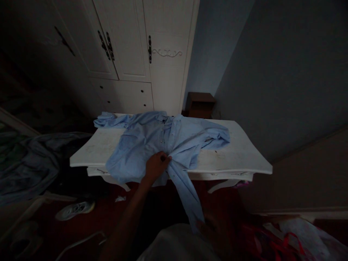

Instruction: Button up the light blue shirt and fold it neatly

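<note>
A light blue button-up shirt (138, 134) lies spread on a white table, its collar toward the far edge and its front partly open. My left hand (157, 166) is closed in a pinch on the cloth near the middle of the front. From there a long narrow length of the shirt runs over the near edge, down toward my body. At its lower end my right hand (210, 228) is closed on the cloth, its fingers mostly lost in shadow. One sleeve (108, 119) lies bunched at the far left of the table.
The white table (236, 156) has curved legs and a wavy edge. Behind it stands a white wardrobe (168, 79) and a small brown box (201, 103). A shoe (76, 210) lies on the red floor at left; red-handled bags (288, 243) sit at lower right.
</note>
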A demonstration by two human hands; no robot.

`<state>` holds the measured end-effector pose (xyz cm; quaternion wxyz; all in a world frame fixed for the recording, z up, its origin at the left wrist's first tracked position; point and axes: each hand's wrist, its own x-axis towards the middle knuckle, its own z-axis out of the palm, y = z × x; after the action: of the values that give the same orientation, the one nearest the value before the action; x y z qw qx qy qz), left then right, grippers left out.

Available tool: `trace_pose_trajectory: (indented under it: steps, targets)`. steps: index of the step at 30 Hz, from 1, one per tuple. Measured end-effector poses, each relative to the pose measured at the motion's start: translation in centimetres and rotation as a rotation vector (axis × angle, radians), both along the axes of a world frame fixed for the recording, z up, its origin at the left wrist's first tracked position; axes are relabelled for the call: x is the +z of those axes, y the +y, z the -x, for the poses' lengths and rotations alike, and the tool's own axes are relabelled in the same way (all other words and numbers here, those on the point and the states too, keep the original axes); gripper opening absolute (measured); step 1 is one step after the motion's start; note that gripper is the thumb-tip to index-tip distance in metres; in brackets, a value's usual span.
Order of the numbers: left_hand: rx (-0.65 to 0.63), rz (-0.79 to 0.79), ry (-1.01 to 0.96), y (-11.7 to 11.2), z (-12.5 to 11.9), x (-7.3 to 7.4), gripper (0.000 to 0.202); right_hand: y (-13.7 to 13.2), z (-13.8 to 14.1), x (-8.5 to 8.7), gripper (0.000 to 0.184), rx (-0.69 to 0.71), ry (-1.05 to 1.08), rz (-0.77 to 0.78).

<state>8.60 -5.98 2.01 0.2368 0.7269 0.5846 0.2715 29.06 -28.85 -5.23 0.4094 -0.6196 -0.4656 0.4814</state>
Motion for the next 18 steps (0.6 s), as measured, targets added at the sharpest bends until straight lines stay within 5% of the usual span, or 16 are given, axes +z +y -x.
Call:
trace_pose_trajectory:
  steps: [6, 10, 15, 18]
  targets:
    - [-0.139, -0.043, -0.230, -1.1, 1.3, 0.2, 0.028, 1.8, -1.1, -0.2, 0.016, 0.456, -0.393, 0.050]
    - [0.040, -0.112, -0.460, -4.0, 3.7, -0.4, 0.026, 4.2, -2.0, 1.4, 0.022, 0.337, -0.416, -0.004]
    - [0.547, -0.022, -0.667, -8.5, 6.6, -5.7, 0.027, 8.4, -2.3, 5.5, 0.022, 0.148, -0.369, -0.228]
    - [0.680, 0.076, -0.779, -9.7, 7.3, -10.0, 0.029, 11.9, -2.6, 7.7, 0.023, 0.161, -0.425, -0.435]
